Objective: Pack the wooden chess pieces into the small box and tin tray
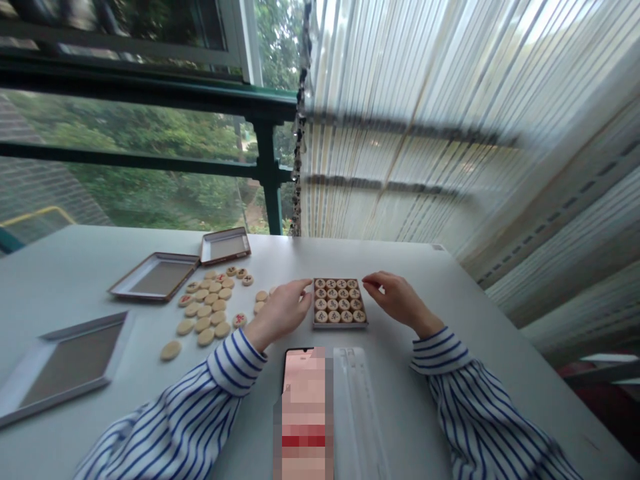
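Observation:
A small square box [341, 325] holds xiangqi pieces [334, 304] in even rows, their dark characters facing up. My left hand [283, 310] is at the box's left side, fingers stretched toward its upper left corner and fingertips at or very near the edge. On the other side my right hand [397, 298] bends its fingers and thumb loosely toward the upper right corner, a narrow gap from the box. Neither hand shows a piece in it. More loose pieces [204, 311] lie spread to the left, mostly blank side up, a few showing red or black characters. My left hand partly covers some.
A shallow brown-edged tray [165, 298] and a smaller box lid [226, 258] lie at the back left. Nearer is a larger grey-white tray [65, 397]. A phone [295, 373] and a clear plastic case [360, 407] lie in front. A string curtain [380, 153] hangs behind the table.

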Action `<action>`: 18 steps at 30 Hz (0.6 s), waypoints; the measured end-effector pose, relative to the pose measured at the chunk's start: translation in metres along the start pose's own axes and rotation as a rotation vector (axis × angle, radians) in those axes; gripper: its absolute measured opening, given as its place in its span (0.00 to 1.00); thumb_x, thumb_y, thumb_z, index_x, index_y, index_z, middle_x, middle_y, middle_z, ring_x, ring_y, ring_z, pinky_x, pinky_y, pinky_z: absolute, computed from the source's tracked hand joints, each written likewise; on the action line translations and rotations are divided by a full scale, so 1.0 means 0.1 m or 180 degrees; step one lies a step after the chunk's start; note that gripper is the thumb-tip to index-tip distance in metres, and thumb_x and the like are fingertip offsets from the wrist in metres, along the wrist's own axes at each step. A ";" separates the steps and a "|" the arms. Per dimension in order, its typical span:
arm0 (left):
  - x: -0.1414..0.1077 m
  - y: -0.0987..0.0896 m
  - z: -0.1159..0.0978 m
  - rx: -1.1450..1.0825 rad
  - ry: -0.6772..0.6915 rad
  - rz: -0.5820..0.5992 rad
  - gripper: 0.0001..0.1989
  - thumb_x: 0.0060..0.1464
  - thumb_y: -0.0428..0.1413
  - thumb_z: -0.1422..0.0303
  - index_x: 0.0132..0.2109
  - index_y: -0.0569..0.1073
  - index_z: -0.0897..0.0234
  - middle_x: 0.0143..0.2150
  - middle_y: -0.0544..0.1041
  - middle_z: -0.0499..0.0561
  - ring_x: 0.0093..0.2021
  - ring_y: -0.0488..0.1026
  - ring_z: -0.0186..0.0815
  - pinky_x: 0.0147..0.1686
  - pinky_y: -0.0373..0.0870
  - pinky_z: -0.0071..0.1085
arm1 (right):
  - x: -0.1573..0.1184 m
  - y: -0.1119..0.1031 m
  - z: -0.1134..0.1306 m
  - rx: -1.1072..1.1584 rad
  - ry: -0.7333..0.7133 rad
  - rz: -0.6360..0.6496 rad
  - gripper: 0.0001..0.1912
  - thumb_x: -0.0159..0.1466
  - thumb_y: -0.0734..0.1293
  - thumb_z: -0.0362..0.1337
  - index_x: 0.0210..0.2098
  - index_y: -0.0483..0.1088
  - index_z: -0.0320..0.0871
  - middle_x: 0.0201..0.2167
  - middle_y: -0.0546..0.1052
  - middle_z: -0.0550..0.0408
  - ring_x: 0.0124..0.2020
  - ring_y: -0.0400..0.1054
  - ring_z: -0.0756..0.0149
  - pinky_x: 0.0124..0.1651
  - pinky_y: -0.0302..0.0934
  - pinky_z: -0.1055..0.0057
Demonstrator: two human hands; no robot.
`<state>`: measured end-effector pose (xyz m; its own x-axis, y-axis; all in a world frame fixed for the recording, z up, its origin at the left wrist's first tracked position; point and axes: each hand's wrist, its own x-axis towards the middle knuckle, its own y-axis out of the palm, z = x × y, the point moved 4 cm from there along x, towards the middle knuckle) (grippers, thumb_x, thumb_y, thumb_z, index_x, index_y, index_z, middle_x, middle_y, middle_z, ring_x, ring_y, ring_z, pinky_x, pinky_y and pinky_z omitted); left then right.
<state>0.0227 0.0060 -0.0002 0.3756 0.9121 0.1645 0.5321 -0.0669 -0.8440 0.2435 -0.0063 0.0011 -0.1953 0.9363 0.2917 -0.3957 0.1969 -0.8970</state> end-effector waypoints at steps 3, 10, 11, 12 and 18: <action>-0.12 0.03 0.03 -0.0127 0.0008 -0.0244 0.17 0.55 0.44 0.69 0.49 0.69 0.67 0.43 0.76 0.55 0.43 0.72 0.37 0.47 0.65 0.32 | -0.11 0.07 -0.04 0.0383 0.0094 -0.0263 0.12 0.62 0.58 0.37 0.37 0.71 0.41 0.32 0.74 0.52 0.33 0.67 0.68 0.38 0.60 0.72; -0.32 0.21 0.05 -0.0503 0.0373 -0.0807 0.16 0.56 0.43 0.71 0.49 0.68 0.70 0.47 0.73 0.57 0.49 0.69 0.37 0.50 0.65 0.36 | -0.18 0.31 -0.12 0.1177 0.0317 -0.0498 0.11 0.60 0.60 0.37 0.37 0.71 0.41 0.36 0.73 0.51 0.34 0.67 0.68 0.32 0.62 0.73; -0.33 0.25 0.06 -0.0502 0.0455 -0.0838 0.16 0.56 0.43 0.71 0.49 0.67 0.70 0.47 0.73 0.57 0.49 0.69 0.37 0.51 0.64 0.36 | -0.18 0.33 -0.14 0.1257 0.0333 -0.0535 0.11 0.59 0.60 0.37 0.38 0.71 0.42 0.36 0.73 0.51 0.34 0.67 0.68 0.32 0.62 0.73; -0.35 0.28 0.06 -0.0486 0.0530 -0.0871 0.16 0.56 0.43 0.72 0.49 0.67 0.70 0.47 0.73 0.57 0.49 0.68 0.37 0.52 0.64 0.36 | -0.18 0.35 -0.15 0.1329 0.0347 -0.0568 0.11 0.59 0.61 0.38 0.38 0.71 0.42 0.36 0.73 0.51 0.34 0.67 0.68 0.32 0.62 0.73; -0.43 0.31 0.12 -0.0324 0.0761 -0.1003 0.16 0.56 0.43 0.72 0.49 0.67 0.70 0.47 0.73 0.58 0.49 0.69 0.37 0.50 0.66 0.34 | -0.19 0.37 -0.20 0.1498 0.0435 -0.0562 0.11 0.60 0.61 0.40 0.38 0.72 0.43 0.37 0.73 0.51 0.35 0.67 0.68 0.32 0.61 0.72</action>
<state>0.0139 -0.0301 -0.0399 0.3416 0.7753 0.5313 0.7173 0.1502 -0.6804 0.2503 -0.0111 -0.0446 0.0174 0.9362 0.3509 -0.7787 0.2329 -0.5825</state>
